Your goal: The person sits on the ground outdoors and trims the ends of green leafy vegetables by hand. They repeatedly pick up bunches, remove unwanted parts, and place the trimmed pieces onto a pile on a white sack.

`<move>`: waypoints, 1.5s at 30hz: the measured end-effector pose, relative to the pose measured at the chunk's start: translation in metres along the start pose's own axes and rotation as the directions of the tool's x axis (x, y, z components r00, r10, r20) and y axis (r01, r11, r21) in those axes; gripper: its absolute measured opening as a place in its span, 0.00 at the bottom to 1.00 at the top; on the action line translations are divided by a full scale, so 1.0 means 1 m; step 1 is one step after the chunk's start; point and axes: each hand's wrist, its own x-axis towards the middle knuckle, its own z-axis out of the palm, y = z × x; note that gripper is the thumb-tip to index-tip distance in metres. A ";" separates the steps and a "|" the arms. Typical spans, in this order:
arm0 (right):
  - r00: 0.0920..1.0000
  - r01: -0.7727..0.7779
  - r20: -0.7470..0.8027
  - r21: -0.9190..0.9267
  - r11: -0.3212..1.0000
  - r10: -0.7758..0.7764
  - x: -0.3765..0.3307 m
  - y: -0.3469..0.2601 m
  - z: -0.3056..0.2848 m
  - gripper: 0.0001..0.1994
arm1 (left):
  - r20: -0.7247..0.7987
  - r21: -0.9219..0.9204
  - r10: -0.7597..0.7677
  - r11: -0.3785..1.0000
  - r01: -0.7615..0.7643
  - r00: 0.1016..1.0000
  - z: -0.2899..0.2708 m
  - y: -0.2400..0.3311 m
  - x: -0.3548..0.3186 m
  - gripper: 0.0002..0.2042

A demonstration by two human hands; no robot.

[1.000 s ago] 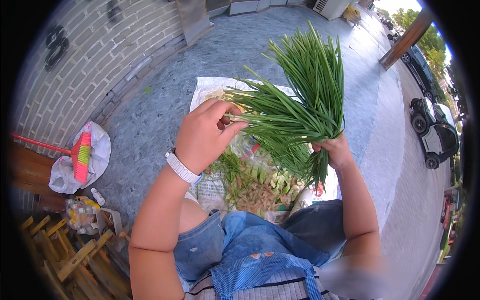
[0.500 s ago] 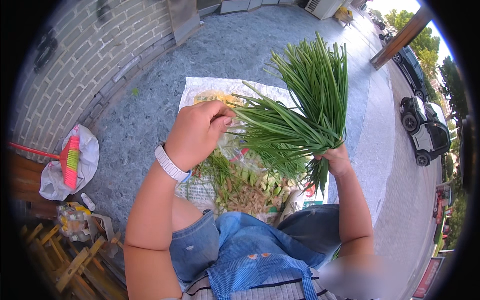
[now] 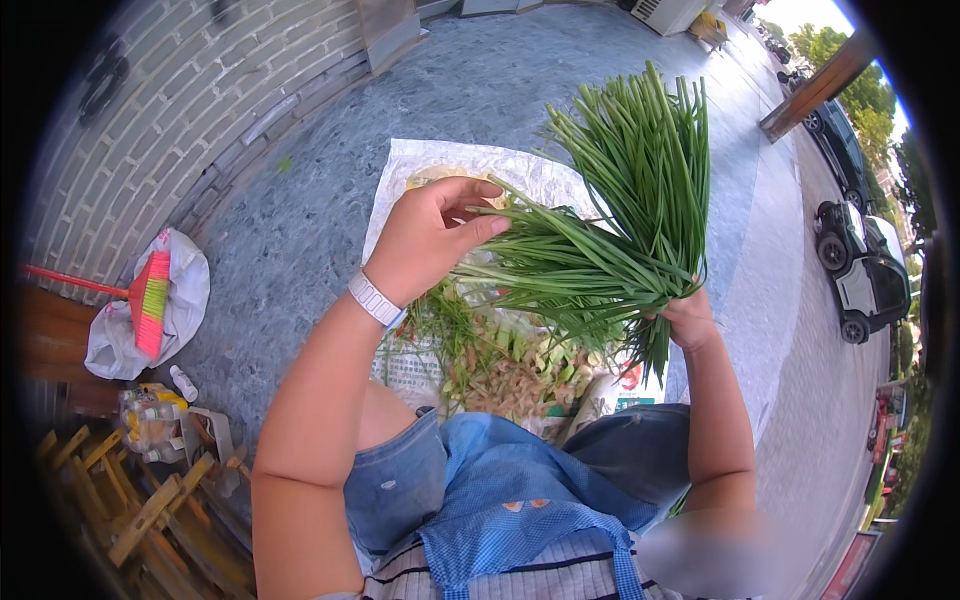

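Centre-right of frame, right hand (image 3: 688, 318) stays clamped round the base of the green chive bunch (image 3: 620, 215), tips fanned up. Left hand (image 3: 428, 235) has lifted vs a sec ago, fingers now pinching a few leaves w/ thumb, likely picking out bad ones. Trimmings (image 3: 500, 360) pile on newspaper (image 3: 420, 165) below.

Trimmings (image 3: 500, 365) lie on paper (image 3: 450, 165); broom (image 3: 145, 300) possibly on bag (image 3: 185, 290), left.
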 end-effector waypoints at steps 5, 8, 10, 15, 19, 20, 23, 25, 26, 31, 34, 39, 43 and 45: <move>1.000 -0.004 -0.013 -0.030 1.000 0.004 0.000 0.001 0.004 0.17 | 0.055 -0.254 -0.170 0.951 0.178 0.984 0.003 0.000 -0.001 0.11; 0.999 -0.009 -0.043 0.020 1.000 0.010 0.003 0.007 -0.002 0.17 | -0.033 -0.300 -0.122 0.948 0.107 0.992 0.001 0.001 -0.002 0.09; 1.000 0.016 -0.024 0.021 1.000 -0.016 0.005 0.009 -0.005 0.17 | -0.135 -0.244 -0.075 0.969 0.040 0.988 -0.003 0.004 -0.001 0.08; 0.997 0.042 -0.070 -0.013 0.999 -0.043 0.005 0.011 -0.011 0.13 | -0.299 0.131 0.074 0.991 -0.035 0.951 -0.021 0.000 0.004 0.07; 0.999 0.029 -0.023 -0.025 0.999 -0.029 0.008 0.008 -0.011 0.13 | -0.122 0.496 0.282 0.848 -0.187 0.952 -0.017 0.012 -0.002 0.11; 1.000 0.021 -0.018 -0.033 0.999 -0.022 0.008 0.007 -0.009 0.13 | -0.076 0.580 0.412 0.759 -0.296 0.908 -0.014 0.010 0.000 0.12; 1.000 0.000 0.001 -0.069 0.998 0.000 0.008 0.006 -0.006 0.12 | 0.023 0.582 0.478 0.708 -0.401 0.878 -0.011 0.007 0.001 0.12; 1.000 -0.021 0.012 -0.048 0.999 0.021 0.009 0.007 -0.004 0.14 | 0.065 0.545 0.420 0.745 -0.384 0.905 -0.012 0.002 0.004 0.11; 0.999 -0.035 0.019 -0.013 0.999 0.035 0.009 0.009 -0.003 0.17 | 0.039 0.547 0.379 0.766 -0.337 0.925 -0.014 0.002 0.002 0.11; 0.999 -0.039 0.035 0.006 0.999 0.039 0.014 0.017 -0.009 0.21 | -0.074 0.363 0.214 0.915 -0.173 0.974 -0.015 0.010 -0.003 0.08; 0.998 -0.042 0.042 0.019 0.999 0.042 0.017 0.019 -0.011 0.20 | -0.080 0.357 0.169 0.925 -0.130 0.982 -0.016 0.009 -0.004 0.08; 0.998 -0.044 0.046 0.044 0.998 0.042 0.018 0.019 -0.006 0.20 | -0.111 0.335 0.132 0.938 -0.088 0.985 -0.019 0.008 -0.005 0.09; 0.998 -0.047 0.036 0.054 0.997 0.045 0.018 0.017 -0.002 0.19 | -0.149 0.304 0.122 0.950 -0.072 0.981 -0.022 0.005 -0.006 0.07; 0.999 -0.035 0.015 0.054 0.998 0.034 0.018 0.020 -0.005 0.19 | -0.181 0.292 0.092 0.956 -0.036 0.979 -0.027 0.004 -0.005 0.05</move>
